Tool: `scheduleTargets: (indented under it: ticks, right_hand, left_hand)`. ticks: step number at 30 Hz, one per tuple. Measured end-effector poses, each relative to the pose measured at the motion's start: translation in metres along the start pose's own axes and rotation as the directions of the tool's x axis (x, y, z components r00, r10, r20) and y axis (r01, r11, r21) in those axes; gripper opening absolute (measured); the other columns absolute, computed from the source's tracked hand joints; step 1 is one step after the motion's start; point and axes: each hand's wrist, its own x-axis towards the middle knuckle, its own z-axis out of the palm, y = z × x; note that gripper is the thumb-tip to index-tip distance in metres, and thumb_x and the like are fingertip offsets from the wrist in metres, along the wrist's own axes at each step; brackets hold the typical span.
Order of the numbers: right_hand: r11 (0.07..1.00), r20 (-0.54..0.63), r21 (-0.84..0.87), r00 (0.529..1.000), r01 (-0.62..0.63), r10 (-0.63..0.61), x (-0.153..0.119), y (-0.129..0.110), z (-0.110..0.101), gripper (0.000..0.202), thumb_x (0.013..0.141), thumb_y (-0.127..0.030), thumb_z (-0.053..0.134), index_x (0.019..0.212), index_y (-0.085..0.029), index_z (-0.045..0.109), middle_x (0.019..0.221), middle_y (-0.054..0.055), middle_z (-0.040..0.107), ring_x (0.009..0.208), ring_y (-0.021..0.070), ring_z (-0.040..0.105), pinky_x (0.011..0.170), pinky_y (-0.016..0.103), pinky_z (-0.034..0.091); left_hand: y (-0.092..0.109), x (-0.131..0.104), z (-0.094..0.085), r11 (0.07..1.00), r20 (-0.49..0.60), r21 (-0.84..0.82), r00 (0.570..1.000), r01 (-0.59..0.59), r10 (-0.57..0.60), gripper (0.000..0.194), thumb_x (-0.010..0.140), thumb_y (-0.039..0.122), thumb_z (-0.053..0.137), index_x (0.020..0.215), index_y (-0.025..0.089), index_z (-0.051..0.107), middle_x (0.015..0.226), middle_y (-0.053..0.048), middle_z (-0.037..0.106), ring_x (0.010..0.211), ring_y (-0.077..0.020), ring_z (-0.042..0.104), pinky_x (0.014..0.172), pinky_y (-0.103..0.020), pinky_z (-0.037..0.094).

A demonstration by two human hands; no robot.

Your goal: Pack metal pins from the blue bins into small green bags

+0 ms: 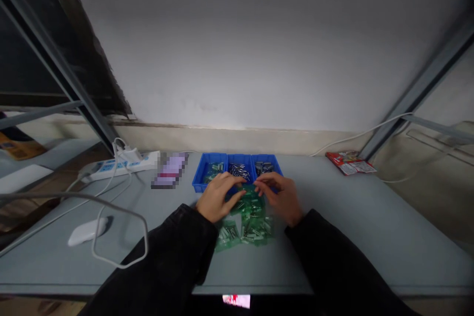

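Three blue bins stand side by side at the back middle of the table. The left bin (pixel 198 177) holds small pieces in green, the middle bin (pixel 237 159) holds shiny metal pins, and the right bin (pixel 276 165) holds dark metal pieces. Several green clear bags (pixel 257 229) of metal parts lie in front of them. My left hand (pixel 220 197) is over the front of the bins, thumb and fingers apart, above a green bag. Close on its right, my right hand (pixel 279 195) has thumb and fingertips pinched together; what they hold is too small to name.
A phone (pixel 170 172), a white power strip (pixel 144 162) and a white mouse-like object (pixel 88 231) lie on the left, with a looping white cable (pixel 145 232). A red packet (pixel 350 163) lies at the back right. Metal posts flank the table (pixel 344 242).
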Motion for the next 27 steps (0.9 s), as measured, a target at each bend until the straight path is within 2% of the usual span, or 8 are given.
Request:
scheduleTargets:
  ticks: [4, 7, 9, 12, 16, 20, 23, 27]
  right_hand:
    - [1.0, 0.037, 0.012, 0.999, 0.008, -0.008, 0.001, 0.001, 0.0, 0.009, 0.088, -0.031, 0.07, 0.09, -0.022, 0.068, 0.073, 0.0, 0.071, 0.065, 0.0157, 0.069, 0.062, 0.029, 0.059]
    - [0.988, 0.093, -0.117, 0.992, 0.096, -0.085, 0.002, 0.005, -0.001, 0.021, 0.085, -0.033, 0.076, 0.102, -0.023, 0.068, 0.085, 0.002, 0.072, 0.067, 0.0142, 0.065, 0.065, 0.029, 0.056]
    - [0.96, 0.127, -0.238, 0.985, 0.144, -0.116, 0.002, 0.008, -0.001, 0.025, 0.084, -0.034, 0.076, 0.105, -0.023, 0.067, 0.081, 0.0, 0.069, 0.064, 0.0132, 0.059, 0.063, 0.028, 0.052]
    - [0.92, 0.158, -0.343, 0.977, 0.189, -0.142, 0.001, 0.011, -0.001, 0.012, 0.091, -0.033, 0.069, 0.093, -0.022, 0.067, 0.074, -0.001, 0.065, 0.064, 0.0134, 0.057, 0.064, 0.028, 0.048]
    - [0.918, 0.165, -0.335, 0.972, 0.215, -0.167, 0.002, 0.009, -0.001, 0.016, 0.095, -0.03, 0.062, 0.081, -0.021, 0.064, 0.076, 0.001, 0.065, 0.067, 0.0141, 0.059, 0.066, 0.027, 0.049]
    - [0.914, 0.16, -0.34, 0.971, 0.221, -0.175, 0.002, 0.008, 0.0, 0.016, 0.094, -0.03, 0.063, 0.081, -0.021, 0.063, 0.075, 0.001, 0.064, 0.066, 0.0143, 0.058, 0.065, 0.027, 0.049]
    - [0.907, 0.173, -0.367, 0.973, 0.207, -0.152, -0.001, 0.011, 0.0, 0.01, 0.092, -0.03, 0.066, 0.096, -0.021, 0.066, 0.076, 0.0, 0.065, 0.064, 0.0142, 0.058, 0.064, 0.028, 0.049]
    - [0.906, 0.179, -0.353, 0.967, 0.235, -0.181, -0.005, 0.015, 0.0, 0.034, 0.093, -0.027, 0.064, 0.125, -0.023, 0.056, 0.08, -0.001, 0.068, 0.063, 0.014, 0.06, 0.066, 0.028, 0.053]
  left_hand:
    - [-0.002, 0.0, 0.001, 1.0, -0.017, 0.011, 1.0, -0.021, 0.021, 0.016, 0.097, 0.028, 0.062, 0.111, 0.019, 0.063, 0.095, -0.006, 0.068, 0.09, -0.0223, 0.061, 0.082, -0.04, 0.05]
    - [-0.003, 0.0, 0.002, 1.0, -0.066, 0.014, 0.998, -0.002, 0.003, 0.011, 0.099, 0.026, 0.059, 0.104, 0.018, 0.064, 0.091, -0.006, 0.068, 0.086, -0.0213, 0.061, 0.079, -0.038, 0.049]
    - [-0.003, -0.001, 0.001, 0.999, -0.094, -0.001, 0.995, 0.034, -0.033, 0.01, 0.099, 0.026, 0.059, 0.102, 0.018, 0.065, 0.091, -0.006, 0.068, 0.086, -0.0207, 0.061, 0.079, -0.038, 0.049]
    - [-0.002, -0.001, 0.001, 0.999, -0.107, -0.011, 0.993, 0.044, -0.045, 0.011, 0.098, 0.028, 0.061, 0.101, 0.019, 0.065, 0.09, -0.005, 0.068, 0.086, -0.0207, 0.061, 0.079, -0.038, 0.049]
    - [-0.003, -0.001, 0.002, 0.998, -0.058, -0.018, 0.996, 0.061, -0.062, 0.02, 0.096, 0.034, 0.064, 0.11, 0.019, 0.063, 0.096, -0.007, 0.069, 0.09, -0.0221, 0.062, 0.081, -0.039, 0.05]
    - [-0.005, -0.001, 0.005, 0.998, -0.052, 0.009, 0.997, 0.057, -0.056, 0.018, 0.097, 0.035, 0.062, 0.103, 0.018, 0.064, 0.09, -0.006, 0.067, 0.087, -0.0217, 0.061, 0.079, -0.037, 0.049]
    - [-0.006, -0.001, 0.005, 0.997, -0.06, 0.022, 0.996, 0.069, -0.067, 0.015, 0.099, 0.032, 0.059, 0.098, 0.018, 0.065, 0.086, -0.005, 0.067, 0.085, -0.0208, 0.06, 0.077, -0.035, 0.047]
    - [-0.006, -0.003, 0.005, 0.992, -0.081, 0.018, 0.989, 0.123, -0.122, 0.015, 0.099, 0.033, 0.059, 0.101, 0.019, 0.065, 0.087, -0.004, 0.067, 0.085, -0.0209, 0.061, 0.077, -0.035, 0.048]
